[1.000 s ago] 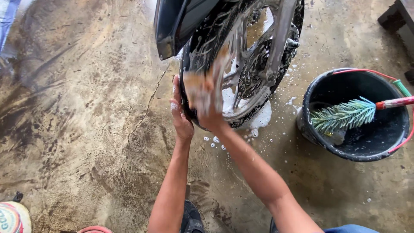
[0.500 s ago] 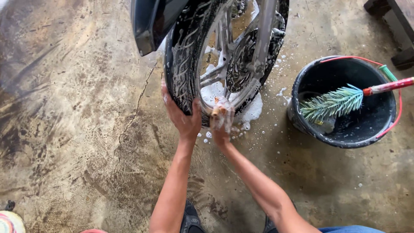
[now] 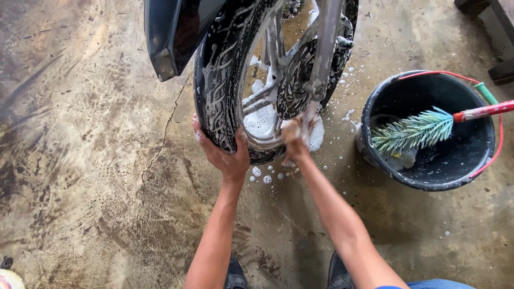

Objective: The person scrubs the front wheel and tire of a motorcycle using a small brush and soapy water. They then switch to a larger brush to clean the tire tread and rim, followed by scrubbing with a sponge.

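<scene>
Soapy motorcycle wheel (image 3: 235, 91), upright on wet concrete floor (image 3: 96, 160); black bucket (image 3: 428, 171) beside it, brush (image 3: 417, 128) inside; left hand (image 3: 222, 152) cupped against tyre, fingers together; right hand (image 3: 297, 134) at rim, grip blurred, cannot tell

floor (image 3: 96, 160): wet stained concrete, cracked, soap flecks | furniture: dark wooden piece (image 3: 490, 32) stood at top right | light: daylight, even
</scene>
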